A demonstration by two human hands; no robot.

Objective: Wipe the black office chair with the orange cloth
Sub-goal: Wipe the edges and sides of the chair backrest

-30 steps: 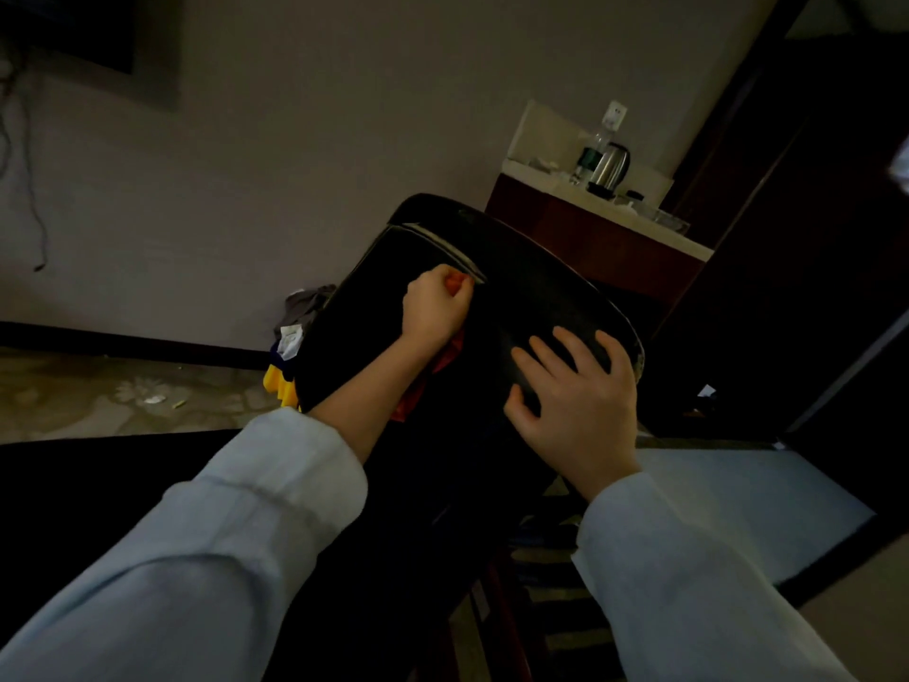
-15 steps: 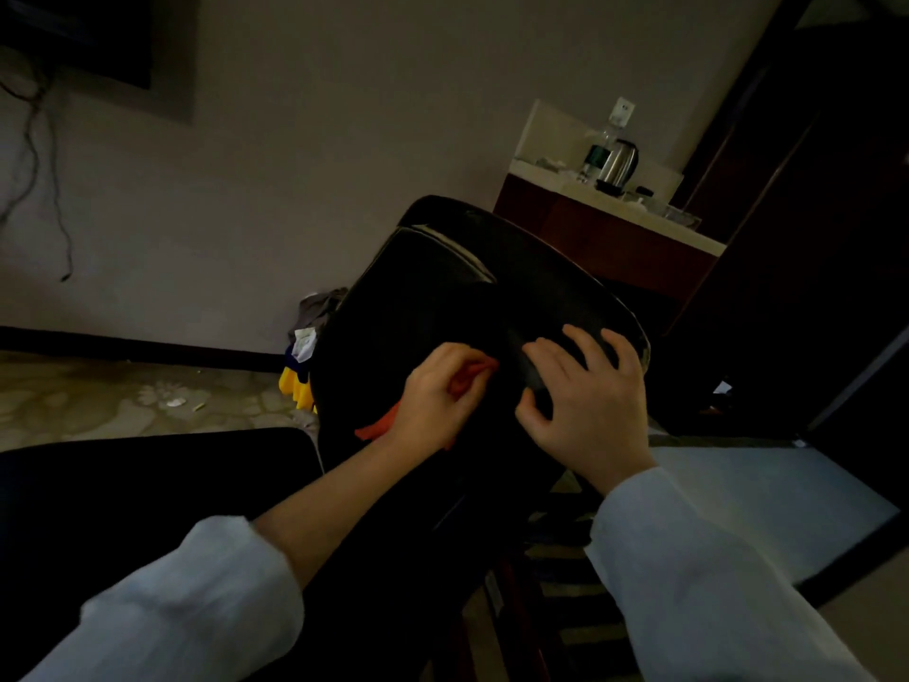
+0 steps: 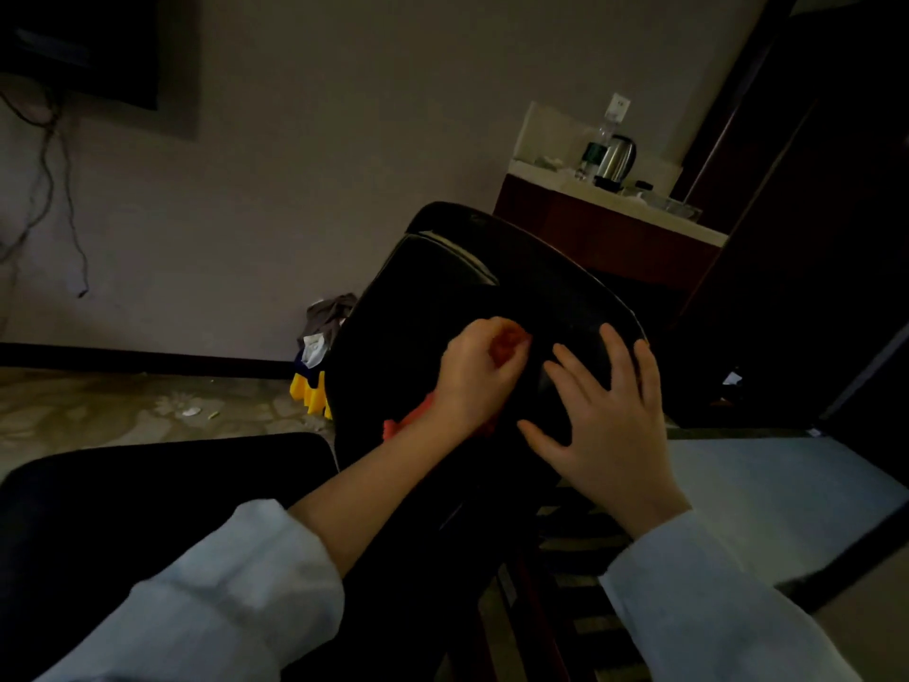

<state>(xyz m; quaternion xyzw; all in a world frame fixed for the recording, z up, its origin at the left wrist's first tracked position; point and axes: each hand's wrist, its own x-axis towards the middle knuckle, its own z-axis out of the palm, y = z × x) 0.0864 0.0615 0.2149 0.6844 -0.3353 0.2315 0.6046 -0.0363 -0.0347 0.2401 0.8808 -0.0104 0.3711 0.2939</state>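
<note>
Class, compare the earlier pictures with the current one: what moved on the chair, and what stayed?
The left hand, gripping the orange cloth, slid down the black office chair from its top seam to beside the right hand. The right hand stayed spread flat on the chair; the cloth stayed gripped.

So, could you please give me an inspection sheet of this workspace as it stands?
Surface: black office chair back, too dark to judge dirt.
Job's things: orange cloth bunched against the chair.
Clutter: yellow item and clothes heap on floor; small litter.
Hands: left hand grips the cloth; right hand rests flat on the chair.
Cables: cable dangling down the wall.
Surroundings: kettle and bottle on a counter.
</note>
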